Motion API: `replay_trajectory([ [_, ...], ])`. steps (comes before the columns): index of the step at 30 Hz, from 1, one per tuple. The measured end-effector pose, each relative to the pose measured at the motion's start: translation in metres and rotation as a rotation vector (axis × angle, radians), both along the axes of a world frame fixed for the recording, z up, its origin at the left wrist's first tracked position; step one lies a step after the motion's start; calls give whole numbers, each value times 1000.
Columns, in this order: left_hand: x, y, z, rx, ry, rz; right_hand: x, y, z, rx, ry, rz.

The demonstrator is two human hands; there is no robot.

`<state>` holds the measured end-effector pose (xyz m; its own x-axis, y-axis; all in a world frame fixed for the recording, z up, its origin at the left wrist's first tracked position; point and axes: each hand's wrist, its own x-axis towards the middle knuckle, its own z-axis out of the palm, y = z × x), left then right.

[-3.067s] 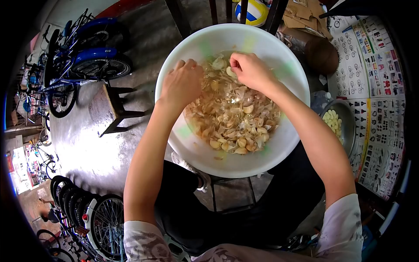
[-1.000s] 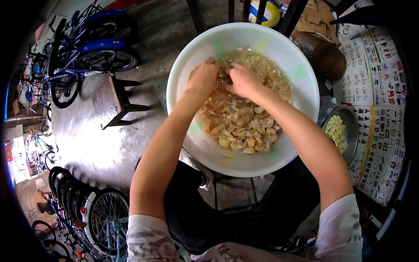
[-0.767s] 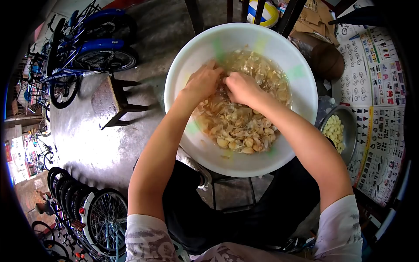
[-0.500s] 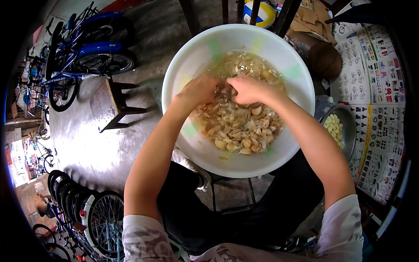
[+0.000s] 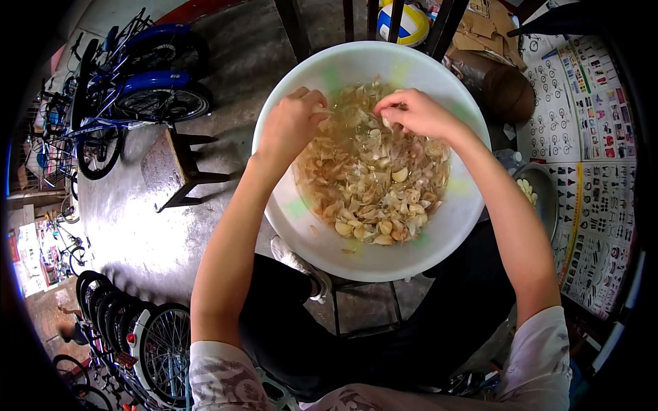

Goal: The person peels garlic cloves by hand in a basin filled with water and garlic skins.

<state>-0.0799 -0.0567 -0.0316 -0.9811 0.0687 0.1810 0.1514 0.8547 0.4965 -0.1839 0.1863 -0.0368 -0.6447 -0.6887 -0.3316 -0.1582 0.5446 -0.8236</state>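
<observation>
A wide white plastic basin [image 5: 384, 264] holds cloudy water with garlic cloves [image 5: 385, 227] and loose papery garlic skins [image 5: 370, 185]. My left hand [image 5: 296, 122] is over the basin's left side, its fingers pinched on a pale piece of garlic [image 5: 321, 109]; whether this is clove or skin is unclear. Across the water, my right hand [image 5: 419, 115] is above the floating skins with thumb and fingers drawn together. What lies between those right fingertips is mostly hidden. Peeled cloves [image 5: 527, 191] sit in a metal bowl [image 5: 545, 205] at the right, partly behind my right forearm.
The basin stands near a slatted dark wooden frame [image 5: 295, 31]. Beyond are a volleyball [image 5: 404, 25], a brown ball [image 5: 508, 94] and cardboard [image 5: 483, 34]. A small stool [image 5: 164, 168] and several bicycles [image 5: 157, 96] occupy the left. Printed sheets [image 5: 603, 226] cover the right-side surface.
My hands have come up out of the water and moved apart, left hand leftward, right hand rightward. My right forearm now covers more of the metal bowl.
</observation>
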Motion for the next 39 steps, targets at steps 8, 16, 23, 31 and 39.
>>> replay_trajectory([
  [8,-5,16,-6,185,-210,148,51,-32,-44,337,303,83],
  [16,-3,12,-12,408,-321,89,68,-35,19,574,490,263],
  [23,4,8,7,735,-410,76,31,-27,19,335,99,-60],
  [31,6,16,3,771,-400,80,36,-12,4,229,490,206],
  [39,2,27,7,741,-395,127,40,-30,-9,466,401,102],
])
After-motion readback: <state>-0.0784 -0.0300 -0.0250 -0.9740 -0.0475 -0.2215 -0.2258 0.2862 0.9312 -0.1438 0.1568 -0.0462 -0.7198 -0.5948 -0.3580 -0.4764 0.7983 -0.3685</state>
